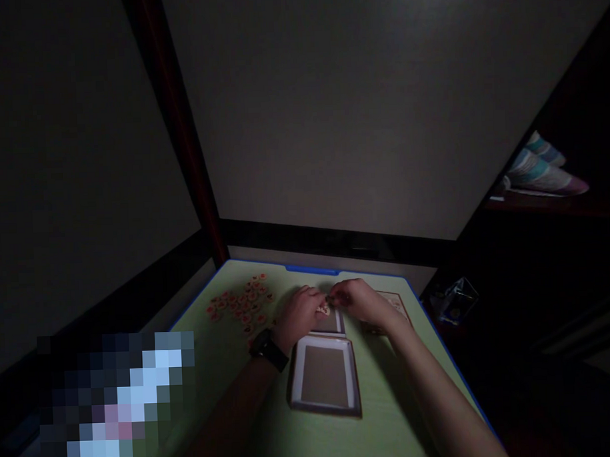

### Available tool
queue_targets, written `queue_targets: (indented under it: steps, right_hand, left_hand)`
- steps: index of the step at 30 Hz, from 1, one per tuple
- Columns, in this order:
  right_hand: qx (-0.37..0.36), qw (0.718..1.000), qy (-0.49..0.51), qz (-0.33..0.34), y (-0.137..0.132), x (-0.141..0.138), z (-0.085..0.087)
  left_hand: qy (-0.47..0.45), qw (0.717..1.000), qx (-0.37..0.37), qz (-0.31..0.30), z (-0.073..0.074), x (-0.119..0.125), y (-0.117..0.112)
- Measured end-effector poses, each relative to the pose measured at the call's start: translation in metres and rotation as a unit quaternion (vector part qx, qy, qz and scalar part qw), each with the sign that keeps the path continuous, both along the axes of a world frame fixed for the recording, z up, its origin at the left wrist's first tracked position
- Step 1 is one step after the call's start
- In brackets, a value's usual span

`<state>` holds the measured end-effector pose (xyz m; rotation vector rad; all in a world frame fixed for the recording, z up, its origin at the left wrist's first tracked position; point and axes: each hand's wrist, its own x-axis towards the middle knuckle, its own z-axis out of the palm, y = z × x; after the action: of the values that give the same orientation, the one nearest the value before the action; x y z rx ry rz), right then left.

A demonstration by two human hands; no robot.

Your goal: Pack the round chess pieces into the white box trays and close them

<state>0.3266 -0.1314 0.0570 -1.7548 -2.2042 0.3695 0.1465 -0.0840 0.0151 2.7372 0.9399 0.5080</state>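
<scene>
My left hand [301,316], wearing a black watch [269,350], is closed over the far half of an open shallow box [333,326]. A pale round game piece [324,310] with a reddish mark shows at its fingertips. My right hand [360,301] is curled beside it, fingers pinched together near the left fingertips; what they hold, if anything, is too dark to make out. The near half of the box, a tray [327,374] with a light rim and brown bottom, lies toward me. Many similar round pieces [245,300] are scattered left of my left hand.
A flat, brown-edged printed piece [395,302] lies partly behind my right forearm. The pale green table [386,412] has a blue edge and stands against a wall. On the dark right side are a clear package [458,303] and striped fabric [546,167] on a shelf.
</scene>
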Motion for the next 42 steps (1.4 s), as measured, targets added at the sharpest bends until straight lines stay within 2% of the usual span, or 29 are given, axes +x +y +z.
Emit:
queue_targets:
  steps: [6,13,20,28,32,35,38,40,42]
  right_hand:
    - [-0.046,0.995,-0.084,-0.032,0.003,-0.022,-0.021]
    - [-0.036,0.989,-0.132,-0.048,0.000,-0.034,-0.025]
    - [-0.027,0.987,-0.142,-0.071,0.000,-0.036,-0.029]
    - [-0.023,0.995,-0.085,-0.056,0.002,-0.032,-0.029]
    - [-0.027,0.997,-0.058,-0.048,0.004,-0.026,-0.027]
    - [-0.016,0.998,-0.042,-0.039,0.004,-0.019,-0.021]
    - [0.005,0.999,-0.034,-0.042,0.003,-0.015,-0.017]
    - [0.015,0.998,-0.042,-0.047,0.003,-0.016,-0.018]
    - [0.012,0.997,-0.062,-0.052,0.003,-0.021,-0.022]
  left_hand:
    - [-0.024,0.992,-0.016,0.120,-0.011,-0.025,0.005]
    - [0.026,0.987,0.006,0.156,-0.010,-0.033,-0.004]
    - [0.041,0.988,-0.004,0.151,-0.006,-0.034,-0.008]
    - [0.043,0.989,-0.017,0.141,-0.003,-0.034,-0.009]
    - [0.043,0.990,0.002,0.137,-0.003,-0.035,-0.009]
    - [0.025,0.990,0.036,0.132,0.003,-0.033,-0.014]
    - [0.013,0.993,0.054,0.107,0.012,-0.026,-0.029]
    - [0.022,0.998,0.041,0.038,0.015,-0.019,-0.046]
    - [0.021,0.996,0.046,-0.069,0.014,-0.009,-0.065]
